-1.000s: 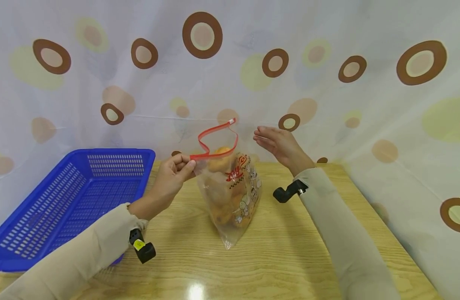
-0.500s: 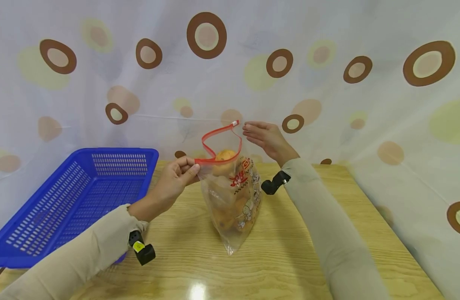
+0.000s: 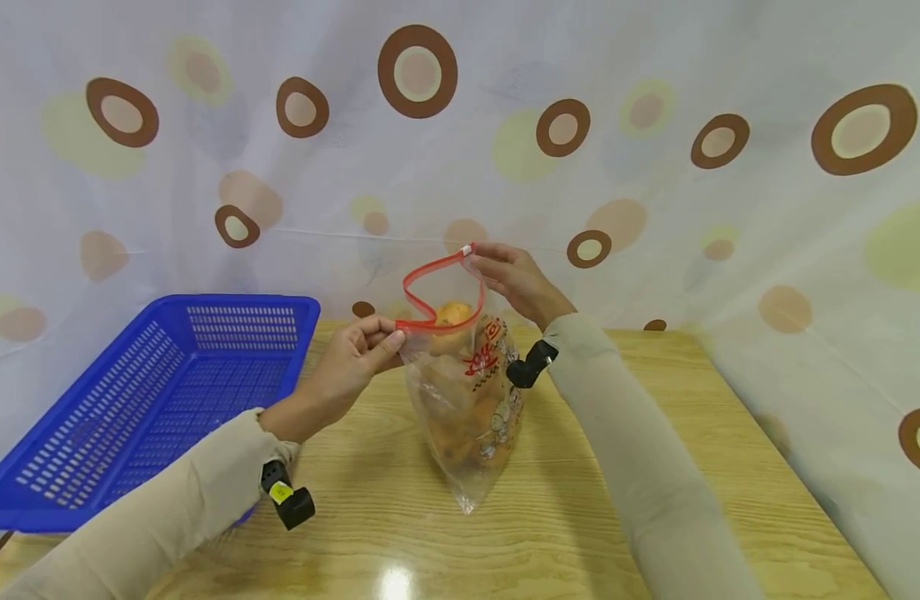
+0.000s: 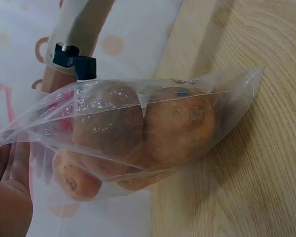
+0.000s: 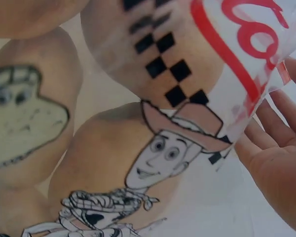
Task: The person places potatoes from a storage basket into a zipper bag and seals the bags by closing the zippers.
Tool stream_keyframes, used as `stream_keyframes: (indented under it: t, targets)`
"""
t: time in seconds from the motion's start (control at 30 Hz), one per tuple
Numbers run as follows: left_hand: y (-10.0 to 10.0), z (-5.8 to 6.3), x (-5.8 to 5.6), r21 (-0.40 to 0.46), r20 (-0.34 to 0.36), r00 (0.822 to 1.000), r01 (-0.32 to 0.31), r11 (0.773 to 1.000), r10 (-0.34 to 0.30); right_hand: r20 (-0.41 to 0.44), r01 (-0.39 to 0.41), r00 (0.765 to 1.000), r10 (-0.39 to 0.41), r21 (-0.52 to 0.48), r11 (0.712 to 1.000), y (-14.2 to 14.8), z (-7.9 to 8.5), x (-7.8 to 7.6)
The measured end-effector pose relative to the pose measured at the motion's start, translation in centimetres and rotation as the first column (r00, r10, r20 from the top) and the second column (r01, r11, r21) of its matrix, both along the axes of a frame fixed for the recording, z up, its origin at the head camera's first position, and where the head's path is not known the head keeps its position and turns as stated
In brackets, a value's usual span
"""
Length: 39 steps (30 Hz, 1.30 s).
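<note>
A clear slider zip bag (image 3: pixel 445 400) with a red rim and printed cartoon figures stands on the table, mouth gaping. Several potatoes (image 4: pixel 180 123) fill it, seen through the plastic in both wrist views; one (image 3: pixel 454 314) shows at the mouth. My left hand (image 3: pixel 355 354) pinches the near left end of the red zip between thumb and fingers. At the far right end, beside the white slider (image 3: pixel 467 249), my right hand (image 3: pixel 516 279) has its fingertips on the zip edge. Its thumb is hidden in the head view; the right wrist view shows the thumb close to the red strip.
A blue plastic basket (image 3: pixel 302 333) with slotted walls stands left of the bag, partly behind the left forearm. The wooden table (image 3: pixel 430 558) meets a white curtain (image 3: pixel 505 50) with brown ring patterns at the back and right.
My right hand has moved left from a spot apart from the bag to the slider end of its zip. The left hand keeps its pinch; bag and hand shift slightly right in view.
</note>
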<state>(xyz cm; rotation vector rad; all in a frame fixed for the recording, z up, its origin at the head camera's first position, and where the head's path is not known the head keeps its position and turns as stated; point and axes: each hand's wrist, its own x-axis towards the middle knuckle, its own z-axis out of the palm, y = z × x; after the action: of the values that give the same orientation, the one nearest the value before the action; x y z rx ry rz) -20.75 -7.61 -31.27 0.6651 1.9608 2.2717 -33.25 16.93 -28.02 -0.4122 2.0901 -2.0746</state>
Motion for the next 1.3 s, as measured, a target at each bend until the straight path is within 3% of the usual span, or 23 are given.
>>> stream_keyframes:
  t: [0.17, 0.33, 0.57, 0.7, 0.97, 1.1, 1.3]
  targets:
    - [-0.1, -0.2, -0.1, 0.004, 0.007, 1.0, -0.003, 1.0, 0.003, -0.014, 0.013, 1.0, -0.012, 0.062, 0.998, -0.2, -0.1, 0.0]
    - [-0.7, 0.0, -0.1, -0.022, 0.029, 0.999, -0.041, 0.999, 0.042, -0.01, 0.075, 0.997, -0.075, 0.098, 0.992, -0.1, -0.2, 0.3]
    - [-2.2, 0.5, -0.9, -0.094, 0.059, 0.975, -0.208, 0.974, 0.214, 0.019, 0.208, 0.977, -0.212, 0.123, 0.97, 1.3, -0.2, 0.9]
    - [-3.2, 0.8, -1.9, -0.118, 0.058, 0.962, -0.26, 0.958, 0.268, 0.03, 0.25, 0.966, -0.256, 0.125, 0.96, 2.5, 0.0, 1.3]
    - [-4.7, 1.3, -4.3, -0.221, 0.023, 0.929, -0.357, 0.908, 0.37, 0.086, 0.219, 0.972, -0.219, 0.008, 0.976, 5.4, 0.3, 2.6]
    - [-4.9, 1.7, -5.3, -0.25, -0.016, 0.923, -0.376, 0.892, 0.385, 0.095, 0.19, 0.978, -0.185, -0.044, 0.981, 6.4, 0.3, 3.8]
    - [-4.7, 2.5, -6.5, -0.248, -0.073, 0.913, -0.407, 0.879, 0.401, 0.125, 0.216, 0.971, -0.206, -0.075, 0.973, 7.2, 0.0, 5.9]
